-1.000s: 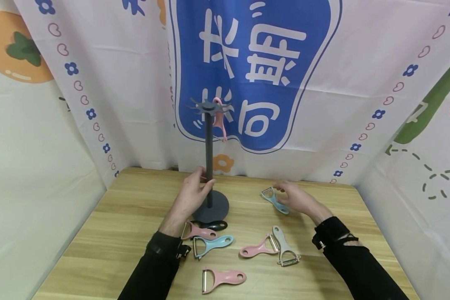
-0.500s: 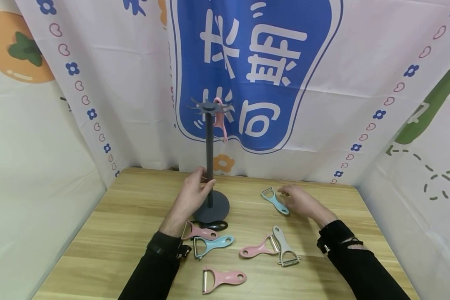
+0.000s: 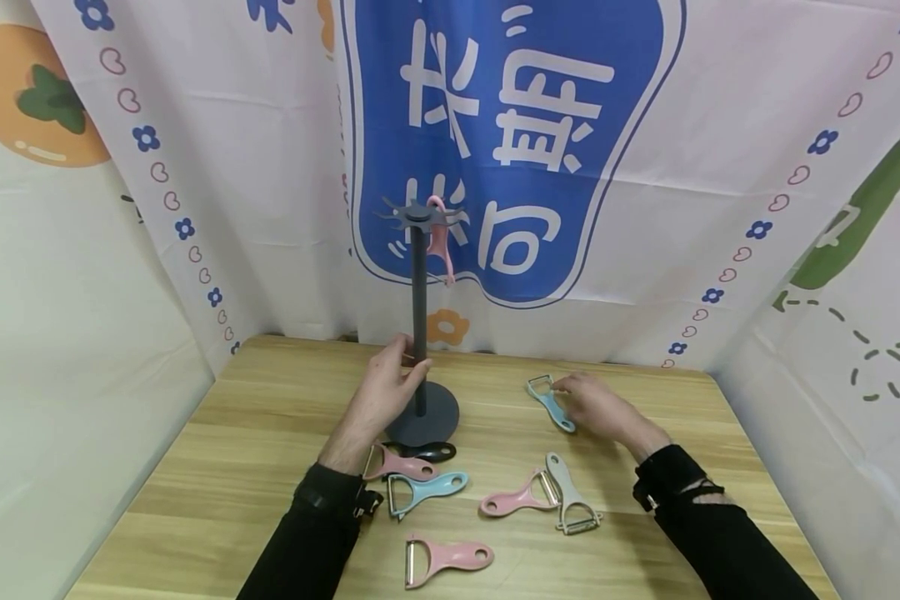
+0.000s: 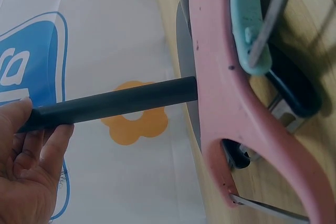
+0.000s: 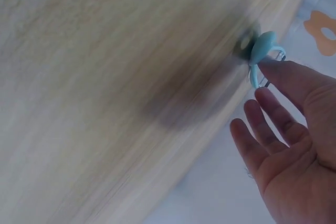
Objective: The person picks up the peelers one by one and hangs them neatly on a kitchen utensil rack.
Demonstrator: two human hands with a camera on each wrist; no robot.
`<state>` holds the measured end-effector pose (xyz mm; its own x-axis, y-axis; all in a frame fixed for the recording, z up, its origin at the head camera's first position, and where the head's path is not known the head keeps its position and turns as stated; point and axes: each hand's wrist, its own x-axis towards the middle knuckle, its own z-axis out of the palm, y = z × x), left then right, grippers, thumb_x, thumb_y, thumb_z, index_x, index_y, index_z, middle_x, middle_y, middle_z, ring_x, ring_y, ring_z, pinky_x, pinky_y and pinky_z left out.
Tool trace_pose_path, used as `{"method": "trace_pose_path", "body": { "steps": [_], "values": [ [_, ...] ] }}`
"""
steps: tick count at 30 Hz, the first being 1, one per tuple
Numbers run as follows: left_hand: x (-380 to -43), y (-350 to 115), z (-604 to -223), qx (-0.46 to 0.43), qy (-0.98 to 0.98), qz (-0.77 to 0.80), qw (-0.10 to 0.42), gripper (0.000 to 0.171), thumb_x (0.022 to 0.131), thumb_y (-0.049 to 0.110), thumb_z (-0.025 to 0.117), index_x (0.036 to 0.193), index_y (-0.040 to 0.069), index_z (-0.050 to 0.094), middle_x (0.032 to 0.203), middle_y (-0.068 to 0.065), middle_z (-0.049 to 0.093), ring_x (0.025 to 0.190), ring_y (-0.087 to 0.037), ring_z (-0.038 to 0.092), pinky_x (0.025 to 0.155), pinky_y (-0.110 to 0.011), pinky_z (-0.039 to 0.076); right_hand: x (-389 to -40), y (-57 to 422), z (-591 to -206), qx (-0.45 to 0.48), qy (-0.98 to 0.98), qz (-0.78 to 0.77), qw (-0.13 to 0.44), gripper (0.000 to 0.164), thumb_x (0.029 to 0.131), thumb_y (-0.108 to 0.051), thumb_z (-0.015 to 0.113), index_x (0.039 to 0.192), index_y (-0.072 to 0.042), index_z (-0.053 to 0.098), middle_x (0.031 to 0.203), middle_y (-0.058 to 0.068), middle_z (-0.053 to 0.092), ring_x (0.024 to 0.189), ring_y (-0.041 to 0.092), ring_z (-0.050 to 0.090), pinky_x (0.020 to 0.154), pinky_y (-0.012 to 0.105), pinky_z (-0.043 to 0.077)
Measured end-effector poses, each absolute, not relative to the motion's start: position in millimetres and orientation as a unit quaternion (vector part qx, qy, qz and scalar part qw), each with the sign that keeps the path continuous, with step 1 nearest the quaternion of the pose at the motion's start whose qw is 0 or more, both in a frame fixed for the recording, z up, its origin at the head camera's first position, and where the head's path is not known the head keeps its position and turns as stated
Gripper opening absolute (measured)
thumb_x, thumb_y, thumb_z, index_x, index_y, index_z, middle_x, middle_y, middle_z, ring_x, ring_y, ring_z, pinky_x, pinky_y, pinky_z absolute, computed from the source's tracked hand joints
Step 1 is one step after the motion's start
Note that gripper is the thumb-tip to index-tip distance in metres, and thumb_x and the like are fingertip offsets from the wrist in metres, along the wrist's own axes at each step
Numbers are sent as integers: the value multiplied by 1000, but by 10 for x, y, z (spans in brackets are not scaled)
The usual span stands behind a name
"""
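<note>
My left hand (image 3: 381, 383) grips the pole of a dark grey hook stand (image 3: 419, 292), thumb on one side and fingers on the other. A pink peeler (image 3: 438, 243) hangs from a hook at the stand's top. Over at the back right, my right hand (image 3: 603, 406) pinches a light blue peeler (image 3: 553, 410) near its neck. The right wrist view has the thumb overlapping this peeler (image 5: 263, 46), other fingers held loosely apart; the index finger is hidden. Below the left palm, another pink peeler (image 4: 214, 66) looms large in the left wrist view.
By the stand's base (image 3: 442, 412) lie a black peeler (image 3: 438, 452), a pink one and a light blue one (image 3: 435, 486). Nearer the front are two more pink peelers (image 3: 457, 556) and a pale grey one (image 3: 561, 479). A printed curtain (image 3: 270, 208) closes off the wooden table's (image 3: 255, 450) back.
My right hand draws back from the light blue peeler, then returns to it, and the peeler has shifted slightly. My left hand keeps its hold on the pole.
</note>
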<state>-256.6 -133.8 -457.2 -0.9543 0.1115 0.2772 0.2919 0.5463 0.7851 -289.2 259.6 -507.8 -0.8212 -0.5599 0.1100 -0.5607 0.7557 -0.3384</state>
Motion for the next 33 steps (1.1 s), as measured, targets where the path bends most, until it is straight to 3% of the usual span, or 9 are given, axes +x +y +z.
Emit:
{"method": "trace_pose_path", "body": {
  "steps": [5, 11, 18, 24, 30, 33],
  "values": [
    [-2563, -1342, -4574, -116, -873, -463, 97, 23, 103, 27, 65, 118, 12, 56, 115, -7, 65, 109, -21, 67, 87, -33, 63, -2901, 2585, -5098, 326, -930, 170, 10, 46, 86, 1, 77, 130, 0, 66, 131, 18, 64, 124, 37, 58, 107, 56, 49],
    [-2563, -1341, -4574, -118, -873, -463, 101, 24, 103, 28, 65, 118, 12, 57, 114, -7, 65, 108, -21, 67, 87, -34, 63, -2900, 2568, -5049, 348, -927, 134, 28, 30, 100, -2, 64, 130, -4, 69, 133, 16, 64, 127, 36, 57, 109, 56, 49],
    [-2566, -1341, -4575, -120, -871, -465, 101, 23, 103, 27, 66, 118, 12, 57, 114, -7, 65, 107, -21, 67, 86, -34, 63, -2890, 2557, -5004, 367, -928, 55, 36, 32, 107, -7, 52, 135, -8, 67, 140, 16, 61, 133, 36, 54, 113, 57, 44],
    [-2566, -1341, -4574, -122, -868, -471, 101, 24, 102, 28, 65, 118, 12, 57, 114, -6, 65, 108, -20, 67, 86, -32, 63, -2889, 2494, -5012, 404, -913, 48, 34, 47, 98, 10, 51, 140, -8, 64, 145, 16, 58, 137, 39, 49, 116, 60, 40],
    [-2562, -1346, -4582, -124, -869, -468, 102, 25, 102, 28, 65, 119, 12, 57, 114, -6, 65, 108, -21, 67, 86, -34, 63, -2901, 2415, -5025, 440, -895, 47, 51, 54, 84, 15, 67, 133, -7, 67, 140, 16, 61, 133, 39, 53, 111, 60, 45],
    [-2559, -1348, -4581, -123, -869, -468, 103, 25, 102, 29, 65, 119, 13, 57, 114, -6, 65, 107, -20, 67, 86, -34, 63, -2912, 2374, -5042, 444, -894, 49, 46, 50, 83, 11, 74, 129, -9, 70, 137, 14, 63, 130, 36, 56, 107, 58, 49]
  ]
}}
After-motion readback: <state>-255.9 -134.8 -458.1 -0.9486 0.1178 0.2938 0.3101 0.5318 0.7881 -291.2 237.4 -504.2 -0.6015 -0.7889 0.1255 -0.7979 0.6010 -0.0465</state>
